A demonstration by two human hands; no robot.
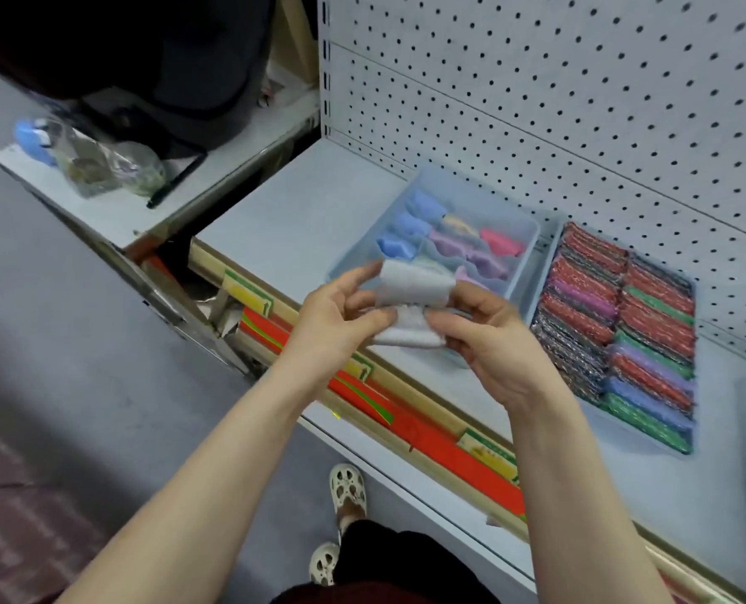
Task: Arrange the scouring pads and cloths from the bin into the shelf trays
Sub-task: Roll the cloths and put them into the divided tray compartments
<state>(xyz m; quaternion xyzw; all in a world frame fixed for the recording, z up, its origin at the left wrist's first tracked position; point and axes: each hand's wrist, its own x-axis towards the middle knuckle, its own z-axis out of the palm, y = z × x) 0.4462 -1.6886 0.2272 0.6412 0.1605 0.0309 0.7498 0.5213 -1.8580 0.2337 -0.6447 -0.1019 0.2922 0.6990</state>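
Holding a rolled white cloth (414, 294) between both hands, left hand (340, 324) and right hand (488, 342) each pinching an end with curled fingers, just above the near edge of a pale blue shelf tray (523, 272) of coloured rolled cloths (449, 241). Beside it, a second tray (684, 446) packed with scouring pads (615, 324).

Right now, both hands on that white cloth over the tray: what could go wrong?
1. The white cloth is only half rolled between the left hand and right hand; it may unroll when released.
2. The cloth tray already looks nearly full of rolled cloths, so pushing one in could dislodge its neighbours.
3. The hands work above the shelf edge, so a dropped cloth could fall to the floor.
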